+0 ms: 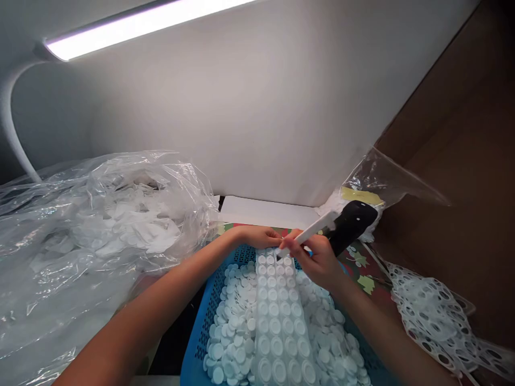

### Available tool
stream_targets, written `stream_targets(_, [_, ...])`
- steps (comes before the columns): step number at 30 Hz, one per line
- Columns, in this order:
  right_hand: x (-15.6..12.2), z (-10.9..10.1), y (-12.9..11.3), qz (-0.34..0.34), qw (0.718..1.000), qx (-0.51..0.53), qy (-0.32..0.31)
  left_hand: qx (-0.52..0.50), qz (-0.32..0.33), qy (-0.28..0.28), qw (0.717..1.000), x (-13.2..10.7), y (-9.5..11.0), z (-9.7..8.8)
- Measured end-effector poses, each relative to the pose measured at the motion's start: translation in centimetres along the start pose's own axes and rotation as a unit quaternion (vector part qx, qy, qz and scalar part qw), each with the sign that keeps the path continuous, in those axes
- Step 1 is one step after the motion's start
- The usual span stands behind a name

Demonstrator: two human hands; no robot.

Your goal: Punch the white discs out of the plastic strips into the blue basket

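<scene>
Upper left of the frame, an LED desk lamp (132, 32) on a curved white arm was lit. Below it, a large clear plastic bag (100, 214) occupied the left side and contained loose white die-cut discs, their outlines softened by the film.

At center, the left hand (257, 237) lay flat and narrow, fingers together, with the fingertips on the far end of a strip of white discs (279, 327); it was not closed around the strip. The strip extended toward the viewer and was cut off by the lower frame edge. It lay over loose white discs (231, 332) in a blue plastic mesh basket (195, 343), whose near part was also cut off. A white board (265, 212) stood beyond the basket, and a floral-patterned cloth (364, 268) lay to its right.

The right hand (317, 262) held a black-handled scraper (350, 225) in a narrow grip, its white blade (308, 233) angled down and left. The blade tip was at the strip's far end; contact could not be confirmed.

Farther right, a plastic bag (386, 177) bore a yellow label (361, 196) with no legible writing. A cardboard panel (454, 107) filled the upper right, and a perforated white waste sheet (434, 316) lay at lower right, cut off by the frame.
</scene>
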State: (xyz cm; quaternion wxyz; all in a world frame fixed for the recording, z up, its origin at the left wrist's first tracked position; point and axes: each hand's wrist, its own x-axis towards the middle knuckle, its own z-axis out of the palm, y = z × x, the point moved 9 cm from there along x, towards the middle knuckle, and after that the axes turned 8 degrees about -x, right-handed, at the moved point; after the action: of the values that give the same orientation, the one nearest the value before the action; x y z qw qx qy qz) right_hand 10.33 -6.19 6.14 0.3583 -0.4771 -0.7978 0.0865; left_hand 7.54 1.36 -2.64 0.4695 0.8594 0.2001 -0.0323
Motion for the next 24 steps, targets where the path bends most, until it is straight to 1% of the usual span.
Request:
stream_targets(2, [-0.1,-0.9,0.5,0.020,0.999,0.020,0.031,0.010,-0.011,0.002,1.000,-0.1,0.0,-0.1])
stream_targets(3, [-0.1,-1.1,0.6,0.021,0.999,0.025,0.031,0.011,-0.015,0.002,1.000,-0.1,0.0,-0.1])
stream_targets(7, [0.0,-0.5,0.3,0.008,0.999,0.031,-0.006,0.007,-0.017,0.006,1.000,0.0,-0.2,-0.1])
stream_targets(10, [0.0,0.0,0.2,0.004,0.999,0.020,-0.030,0.001,0.004,0.006,1.000,0.2,-0.2,0.0])
stream_targets(14, [0.0,0.7,0.0,-0.016,0.998,-0.031,-0.057,-0.013,0.026,0.000,1.000,0.4,0.0,0.2])
stream_targets(17, [-0.1,1.7,-0.1,-0.037,0.991,-0.072,-0.102,-0.016,0.026,0.003,1.000,0.3,0.0,0.1])
stream_targets(21, [-0.5,3.1,0.1,-0.047,0.973,-0.148,-0.172,-0.019,0.044,-0.002,0.999,0.2,0.5,0.1])
stream_targets(23, [-0.6,3.2,0.2,-0.042,0.971,-0.151,-0.178,-0.011,0.037,0.001,0.999,0.2,0.4,0.1])
stream_targets(24, [-0.5,2.9,0.2,-0.034,0.976,-0.139,-0.163,-0.007,0.031,0.004,0.999,0.2,0.3,0.0])
